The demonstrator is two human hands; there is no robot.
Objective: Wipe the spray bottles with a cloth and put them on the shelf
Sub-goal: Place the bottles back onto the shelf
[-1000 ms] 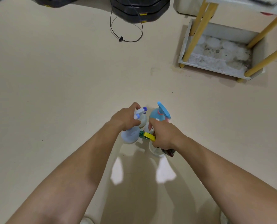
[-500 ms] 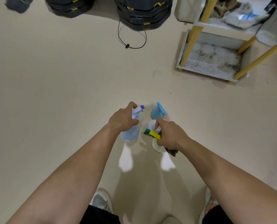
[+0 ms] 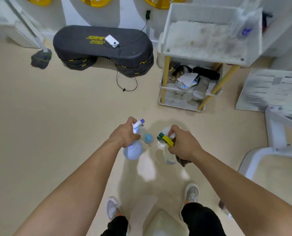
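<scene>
My left hand grips the neck of a pale blue spray bottle with a white and purple nozzle, lifted off the floor. My right hand grips a clear spray bottle with a yellow and green trigger, and a dark cloth hangs from under the same hand. Between the two hands, lower down, a blue and pink spray bottle stands on the floor, with a white bottle top showing behind my right hand. The white shelf with yellow legs stands ahead to the right.
A stack of black step platforms with a phone and a cable sits ahead by the wall. A mop leans at the left. A white chair stands at the right. The shelf's lower tiers hold clutter. My feet are below.
Both hands have risen with their bottles as I stood up, and the view has tilted up, bringing the whole shelf, the wall and my feet into sight. The blue and pink bottle stays on the floor.
</scene>
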